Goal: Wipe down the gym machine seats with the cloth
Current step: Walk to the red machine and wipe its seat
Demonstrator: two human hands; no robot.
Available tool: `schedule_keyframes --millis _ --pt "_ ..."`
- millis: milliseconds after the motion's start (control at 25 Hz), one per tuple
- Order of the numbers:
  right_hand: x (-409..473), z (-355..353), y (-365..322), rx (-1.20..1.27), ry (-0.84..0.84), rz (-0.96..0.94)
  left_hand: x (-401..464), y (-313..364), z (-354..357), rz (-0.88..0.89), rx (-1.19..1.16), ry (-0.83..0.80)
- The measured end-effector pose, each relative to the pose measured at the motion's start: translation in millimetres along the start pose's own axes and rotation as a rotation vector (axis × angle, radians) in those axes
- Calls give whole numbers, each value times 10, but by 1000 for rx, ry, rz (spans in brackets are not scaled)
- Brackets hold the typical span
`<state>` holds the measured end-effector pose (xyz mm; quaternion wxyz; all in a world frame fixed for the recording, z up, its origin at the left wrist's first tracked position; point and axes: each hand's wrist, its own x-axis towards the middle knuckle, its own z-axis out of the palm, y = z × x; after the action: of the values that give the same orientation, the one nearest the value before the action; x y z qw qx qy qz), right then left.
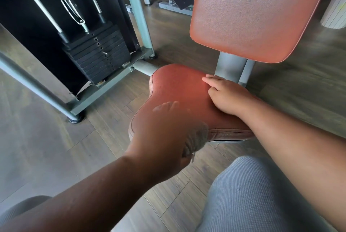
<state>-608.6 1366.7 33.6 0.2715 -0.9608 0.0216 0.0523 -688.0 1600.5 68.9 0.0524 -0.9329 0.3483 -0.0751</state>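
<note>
Holding the bunched cloth (196, 139) tight at the seat's (179, 89) front edge, the left hand (161, 128) is nearer the unwiped top, which stretches away toward the right hand (227, 96) resting flat at the seat's back.

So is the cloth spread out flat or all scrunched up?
Scrunched up. The grey cloth is bunched in the left hand on the red seat, with only wrinkled folds sticking out.
</note>
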Motion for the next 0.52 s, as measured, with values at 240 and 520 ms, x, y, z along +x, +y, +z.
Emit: schedule_keyframes --millis 240,520 --pt "-21 2 -9 -1 1 -7 -279 -321 -31 -304 -230 -74" --pt "-10 3 -45 -44 -20 -8 389 -783 81 -569 -696 -244"
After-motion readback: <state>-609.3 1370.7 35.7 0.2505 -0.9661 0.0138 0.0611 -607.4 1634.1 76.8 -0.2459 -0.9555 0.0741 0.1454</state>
